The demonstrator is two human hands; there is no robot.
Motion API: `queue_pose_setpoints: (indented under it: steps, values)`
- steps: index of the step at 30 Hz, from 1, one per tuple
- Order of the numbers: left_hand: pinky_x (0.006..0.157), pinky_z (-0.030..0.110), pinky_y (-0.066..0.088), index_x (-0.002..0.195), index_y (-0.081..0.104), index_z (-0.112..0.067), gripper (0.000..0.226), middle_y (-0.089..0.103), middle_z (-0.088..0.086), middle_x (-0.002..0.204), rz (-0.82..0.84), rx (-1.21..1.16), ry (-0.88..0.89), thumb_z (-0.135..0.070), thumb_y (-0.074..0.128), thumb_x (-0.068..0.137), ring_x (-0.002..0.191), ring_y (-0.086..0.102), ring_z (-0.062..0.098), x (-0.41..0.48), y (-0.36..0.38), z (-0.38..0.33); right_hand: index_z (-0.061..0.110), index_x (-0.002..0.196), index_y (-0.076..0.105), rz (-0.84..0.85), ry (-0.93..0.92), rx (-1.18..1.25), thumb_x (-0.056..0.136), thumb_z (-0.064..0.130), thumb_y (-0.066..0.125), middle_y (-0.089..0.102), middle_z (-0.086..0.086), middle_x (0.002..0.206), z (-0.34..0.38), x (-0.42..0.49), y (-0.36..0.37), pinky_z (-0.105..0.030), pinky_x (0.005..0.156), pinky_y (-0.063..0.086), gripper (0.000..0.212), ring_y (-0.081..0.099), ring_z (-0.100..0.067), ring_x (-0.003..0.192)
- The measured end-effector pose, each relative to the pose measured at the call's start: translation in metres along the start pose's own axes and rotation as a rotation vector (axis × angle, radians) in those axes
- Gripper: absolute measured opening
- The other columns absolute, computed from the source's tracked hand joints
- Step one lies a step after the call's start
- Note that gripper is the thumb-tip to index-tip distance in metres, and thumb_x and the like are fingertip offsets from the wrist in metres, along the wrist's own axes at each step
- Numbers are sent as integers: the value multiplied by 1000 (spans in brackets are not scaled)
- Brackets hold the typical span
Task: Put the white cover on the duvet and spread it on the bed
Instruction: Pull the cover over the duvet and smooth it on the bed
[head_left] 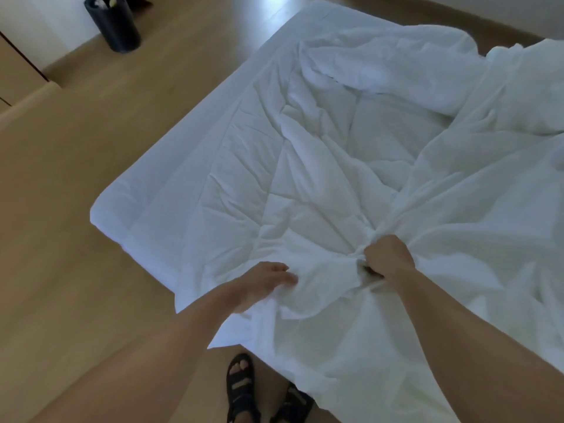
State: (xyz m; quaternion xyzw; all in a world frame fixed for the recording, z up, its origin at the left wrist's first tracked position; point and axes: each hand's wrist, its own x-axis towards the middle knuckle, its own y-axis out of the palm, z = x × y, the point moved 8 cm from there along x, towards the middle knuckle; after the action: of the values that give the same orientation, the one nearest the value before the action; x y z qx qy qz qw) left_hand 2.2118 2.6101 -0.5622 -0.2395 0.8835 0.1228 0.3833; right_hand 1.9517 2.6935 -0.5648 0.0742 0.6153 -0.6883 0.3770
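A white quilted duvet [320,154] lies crumpled across the bed [171,166]. The thin white cover [476,209] is draped over the right side and the near edge, hanging toward the floor. My right hand [389,257] is closed in a fist around a bunched fold of white fabric near the bed's near edge. My left hand [268,282] rests on the fabric just to its left, fingers curled into the cloth at the near corner. Whether each gathered fold is cover or duvet cannot be told apart.
Wooden floor [76,239] surrounds the bed on the left and far side. A black cylindrical bin [114,22] stands at the far left by a wooden cabinet [18,71]. My feet in black sandals [241,389] stand at the bed's near edge.
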Motion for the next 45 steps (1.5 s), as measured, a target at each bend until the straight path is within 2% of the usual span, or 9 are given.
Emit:
queue_pose_setpoints:
  steps: [4, 8, 14, 19, 23, 27, 32, 37, 45]
  values:
    - [81, 42, 51, 89, 64, -4, 20, 64, 20, 94, 196, 46, -71, -12, 68, 71, 88, 64, 36, -3, 8, -5, 6, 85, 57, -78, -32, 925, 92, 9, 47, 58, -13, 86, 40, -25, -43, -36, 71, 47, 13, 54, -27, 77]
    - [104, 42, 39, 126, 57, -1, 65, 64, 10, 112, 265, -32, -29, -11, 68, 63, 114, 58, 32, -2, 0, -26, 14, 78, 65, 514, -360, 2079, 76, 14, 50, 63, 0, 76, 106, -90, -68, -27, 74, 50, 15, 62, -16, 74]
    - [102, 44, 46, 124, 64, -16, 36, 67, 9, 126, 434, -164, -50, -28, 57, 91, 116, 61, 29, -11, 4, -52, 8, 86, 58, 141, 395, 1274, 95, 20, 43, 59, -11, 70, 12, -75, 39, -32, 57, 46, 22, 58, -27, 60]
    - [88, 45, 54, 119, 65, -3, 32, 73, 15, 105, -23, -195, -88, -26, 53, 99, 92, 68, 31, 42, -37, -60, 8, 94, 57, -124, 253, 857, 86, 14, 56, 65, -12, 88, 5, -58, 6, -35, 65, 47, 10, 68, -27, 74]
    - [76, 36, 57, 112, 68, -11, 27, 74, 11, 104, 67, -40, 45, -1, 59, 89, 90, 70, 25, 57, -48, -79, 11, 131, 49, -531, 16, 528, 92, 34, 60, 47, -6, 133, 66, -52, -70, -35, 90, 42, 47, 54, -24, 115]
    - [79, 32, 58, 118, 67, -18, 44, 75, 6, 106, 160, -45, 222, -9, 68, 75, 98, 71, 24, 42, -75, -101, 10, 110, 57, -45, 90, 444, 81, 68, 62, 62, -4, 107, 139, -32, -27, -36, 81, 48, 66, 61, -24, 99]
    - [90, 39, 51, 123, 68, -11, 51, 67, 21, 119, 423, -17, 55, -19, 60, 74, 102, 65, 29, 24, -104, -88, 0, 83, 61, 32, 167, 896, 81, 7, 64, 68, -18, 86, 190, -39, 0, -38, 62, 59, 8, 66, -26, 70]
    - [81, 43, 50, 87, 71, -3, 34, 68, 19, 93, 369, -231, -39, -30, 52, 81, 84, 67, 33, 38, -147, -122, 5, 66, 50, 253, -171, 1347, 70, 2, 48, 44, -8, 60, 244, -94, -4, -28, 51, 38, 5, 46, -19, 52]
    - [79, 42, 56, 107, 67, 1, 31, 70, 18, 104, 193, 226, -36, -25, 69, 90, 88, 67, 32, 63, -106, -179, 19, 128, 51, 391, -84, 1077, 70, 41, 68, 63, 0, 113, 228, -142, 65, -32, 86, 56, 64, 64, -17, 97]
